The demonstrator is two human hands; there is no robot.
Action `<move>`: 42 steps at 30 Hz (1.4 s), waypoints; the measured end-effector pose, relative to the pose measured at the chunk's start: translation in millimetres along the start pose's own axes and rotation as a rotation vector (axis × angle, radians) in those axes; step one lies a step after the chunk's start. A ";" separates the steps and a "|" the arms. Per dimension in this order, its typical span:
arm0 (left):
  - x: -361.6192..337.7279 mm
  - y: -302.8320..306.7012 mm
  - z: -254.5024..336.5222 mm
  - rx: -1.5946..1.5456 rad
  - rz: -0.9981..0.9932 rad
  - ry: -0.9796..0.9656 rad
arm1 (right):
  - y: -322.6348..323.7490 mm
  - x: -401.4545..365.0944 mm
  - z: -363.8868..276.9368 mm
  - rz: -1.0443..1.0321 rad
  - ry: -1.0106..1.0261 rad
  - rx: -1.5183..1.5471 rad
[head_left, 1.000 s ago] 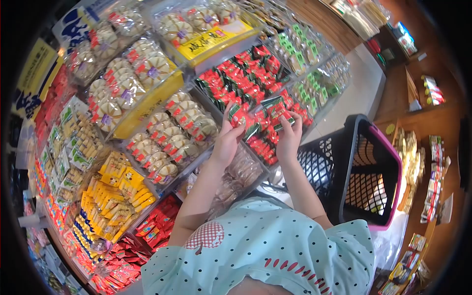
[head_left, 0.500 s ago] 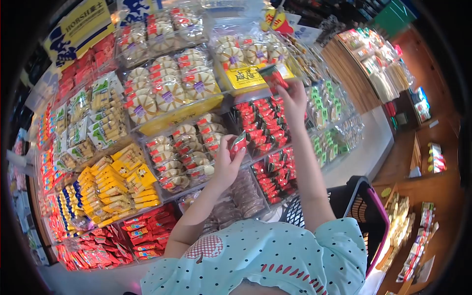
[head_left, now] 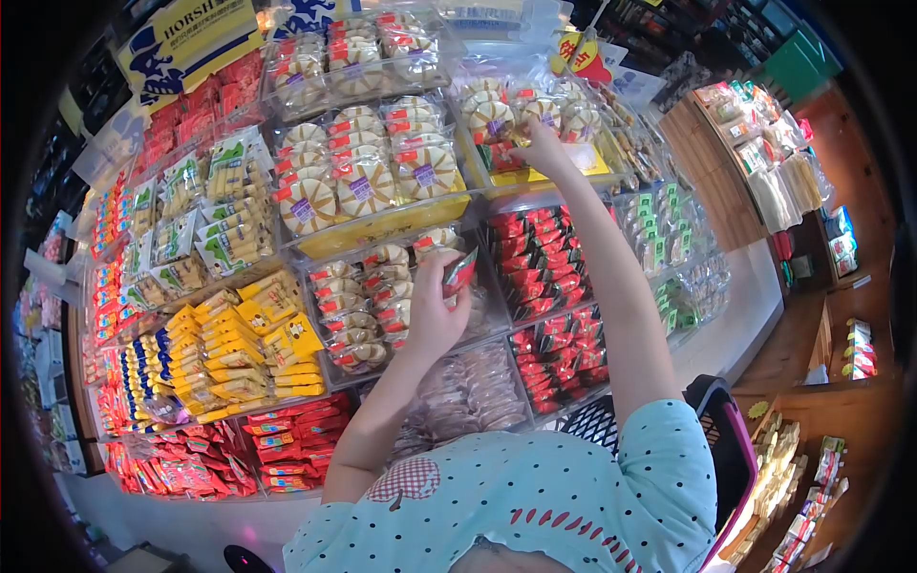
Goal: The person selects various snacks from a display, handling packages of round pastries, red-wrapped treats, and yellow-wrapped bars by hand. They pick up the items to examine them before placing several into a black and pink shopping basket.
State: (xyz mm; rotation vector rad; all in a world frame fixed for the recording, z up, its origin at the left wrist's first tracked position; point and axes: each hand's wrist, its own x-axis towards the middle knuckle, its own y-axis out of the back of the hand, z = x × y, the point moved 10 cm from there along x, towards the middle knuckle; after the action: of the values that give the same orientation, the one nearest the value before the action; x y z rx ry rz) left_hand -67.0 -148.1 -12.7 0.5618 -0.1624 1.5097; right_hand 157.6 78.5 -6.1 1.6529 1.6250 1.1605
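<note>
Left hand (head_left: 437, 304), grip clamped on shiny packet (head_left: 461, 273), right hand (head_left: 544, 153) by round snacks (head_left: 491, 116), grip unclear

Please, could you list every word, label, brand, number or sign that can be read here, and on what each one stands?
"HORSH": on the yellow sign, upper left; its smaller line is unreadable.
"点": apparently, on the red-and-yellow sign at the top; the character before it is unclear.
Too small or blurred: print on the packet in the left hand, the purple labels, the yellow packets.

Right hand (head_left: 546, 151) outstretched, left hand (head_left: 439, 304) nearer
</note>
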 end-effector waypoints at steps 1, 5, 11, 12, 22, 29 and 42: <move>5.0 2.2 2.6 0.001 -0.006 0.002 | 19.0 -10.6 -17.9 0.192 0.100 -0.123; 15.9 7.1 23.2 0.259 0.043 -0.151 | 46.9 -67.6 -60.3 0.197 0.081 0.133; 13.6 -17.0 56.1 0.424 0.115 -0.394 | 2.4 -174.6 -109.6 -0.340 -0.136 0.653; 10.5 -25.0 50.3 0.406 0.061 -0.398 | 3.3 -179.9 -105.6 -0.315 -0.164 0.575; 6.1 -13.5 15.0 0.390 0.046 -0.194 | 68.3 -110.0 -29.9 0.116 -0.159 0.808; -5.8 -16.9 0.6 0.431 0.010 -0.129 | 26.5 -34.7 -1.9 -0.111 -0.075 0.292; -41.9 -79.6 4.9 0.359 -0.315 -0.194 | 103.2 -136.2 -15.5 0.416 0.055 0.015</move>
State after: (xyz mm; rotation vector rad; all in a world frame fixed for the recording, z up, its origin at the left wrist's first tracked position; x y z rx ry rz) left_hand 7.9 -184.8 -46.7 0.9755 0.0501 1.1799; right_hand 210.2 -70.1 61.9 2.0481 1.3585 1.4028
